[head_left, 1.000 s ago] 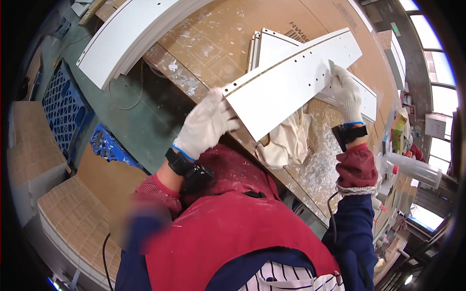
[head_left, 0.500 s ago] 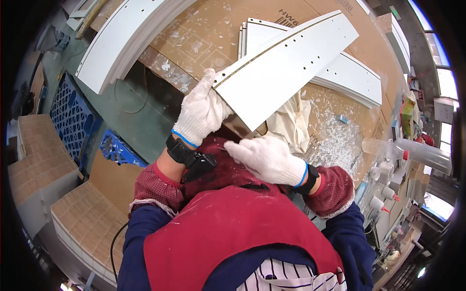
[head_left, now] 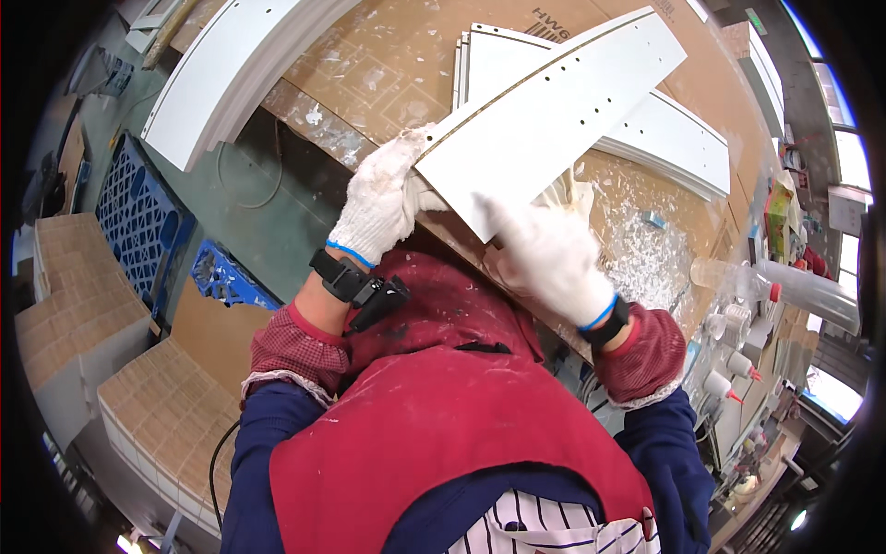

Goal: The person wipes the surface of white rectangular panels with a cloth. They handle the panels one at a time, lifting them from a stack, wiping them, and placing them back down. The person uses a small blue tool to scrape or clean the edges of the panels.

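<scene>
My left hand (head_left: 383, 196), in a white knit glove, is closed on the left end of a white curved panel (head_left: 544, 115). The panel has small dark holes and a brown strip along its far edge. It slants up to the right, its far part over a stack of similar white panels (head_left: 678, 148). At the panel's near corner is my right hand (head_left: 549, 254), gloved too and smeared by motion. Its fingertips overlap the panel surface, but how they are bent cannot be made out. Behind that hand a cream cloth (head_left: 580, 196) is partly hidden.
Cardboard (head_left: 369, 78) covers the table, strewn with white flakes (head_left: 646, 249). More curved white panels (head_left: 212, 69) stand at the far left. Clear bottles (head_left: 715, 275) and glue bottles with red tips (head_left: 720, 384) are on the right. Blue plastic pallets (head_left: 138, 222) lie left.
My right hand has moved up and right from in front of my apron onto the panel's near corner. The panel has shifted slightly, with my left hand still on its end.
</scene>
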The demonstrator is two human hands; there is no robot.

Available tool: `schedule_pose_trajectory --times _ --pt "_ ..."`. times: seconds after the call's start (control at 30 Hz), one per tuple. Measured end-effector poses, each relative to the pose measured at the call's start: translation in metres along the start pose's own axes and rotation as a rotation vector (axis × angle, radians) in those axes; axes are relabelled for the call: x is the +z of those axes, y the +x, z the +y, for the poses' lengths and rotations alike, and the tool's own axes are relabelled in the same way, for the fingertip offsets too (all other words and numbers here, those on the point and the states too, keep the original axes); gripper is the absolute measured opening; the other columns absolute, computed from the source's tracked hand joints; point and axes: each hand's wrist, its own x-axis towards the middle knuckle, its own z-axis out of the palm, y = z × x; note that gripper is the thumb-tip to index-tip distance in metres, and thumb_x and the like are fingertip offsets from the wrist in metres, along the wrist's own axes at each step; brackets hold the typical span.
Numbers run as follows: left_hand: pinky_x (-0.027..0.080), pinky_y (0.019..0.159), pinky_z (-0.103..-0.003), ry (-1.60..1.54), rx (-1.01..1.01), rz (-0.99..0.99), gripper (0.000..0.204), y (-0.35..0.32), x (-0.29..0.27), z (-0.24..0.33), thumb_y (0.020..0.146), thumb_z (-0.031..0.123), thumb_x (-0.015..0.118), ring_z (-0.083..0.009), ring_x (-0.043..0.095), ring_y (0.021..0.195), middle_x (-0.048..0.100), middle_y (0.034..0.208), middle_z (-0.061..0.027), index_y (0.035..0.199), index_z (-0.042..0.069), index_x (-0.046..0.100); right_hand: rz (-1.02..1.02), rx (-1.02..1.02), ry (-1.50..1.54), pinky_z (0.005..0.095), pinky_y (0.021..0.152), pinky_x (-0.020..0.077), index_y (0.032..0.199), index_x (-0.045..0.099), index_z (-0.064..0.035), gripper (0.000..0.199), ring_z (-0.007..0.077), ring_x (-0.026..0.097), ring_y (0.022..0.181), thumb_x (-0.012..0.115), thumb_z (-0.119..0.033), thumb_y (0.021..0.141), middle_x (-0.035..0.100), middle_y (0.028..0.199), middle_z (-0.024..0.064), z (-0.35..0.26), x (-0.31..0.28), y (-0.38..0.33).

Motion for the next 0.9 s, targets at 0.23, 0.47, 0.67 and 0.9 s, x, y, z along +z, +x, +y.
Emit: schedule_pose_trajectory --times 0.23,0.47,0.67,0.9 --pt "0.06 0.077 -0.037 0.329 0.145 -0.039 0.04 -0.003 0.002 0.004 0.098 0.023 0.046 -0.0247 0.065 0.102 0.06 0.117 -0.0162 0.126 -0.006 0.049 -0.191 -0.092 0.275 0.0383 0.054 0.0491 0.112 0.055 -0.0067 0.027 0.0263 0.063 0.064 0.05 -0.009 0.085 0.06 0.072 0.0095 -0.031 0.001 -0.02" --pt "0.06 0.066 -0.033 0.16 -0.029 0.022 0.043 0.005 0.005 0.009 0.095 0.022 0.053 -0.0197 0.067 0.09 0.062 0.108 -0.0115 0.127 -0.006 0.049 0.184 0.067 0.106 0.035 0.059 0.049 0.11 0.06 -0.0091 0.034 0.0263 0.062 0.071 0.062 -0.005 0.077 0.061 0.077 0.004 0.002 -0.002 -0.022" --pt "0.057 0.057 -0.024 0.445 -0.065 0.045 0.036 0.005 0.015 0.007 0.088 0.021 0.065 -0.0093 0.064 0.079 0.065 0.094 -0.0052 0.115 -0.002 0.059 0.122 0.06 0.1 0.035 0.061 0.0471 0.105 0.058 -0.011 0.03 0.0236 0.06 0.072 0.063 -0.011 0.075 0.058 0.078 0.0047 -0.013 0.008 -0.015" --pt "0.055 0.057 -0.023 0.451 0.007 0.046 0.034 0.006 0.022 0.003 0.089 0.022 0.064 -0.0091 0.064 0.076 0.065 0.092 -0.0045 0.113 -0.002 0.06 0.198 -0.079 0.291 0.0359 0.059 0.0479 0.096 0.062 -0.0091 0.021 0.0228 0.06 0.069 0.06 -0.009 0.076 0.058 0.072 0.0039 -0.033 0.021 -0.039"
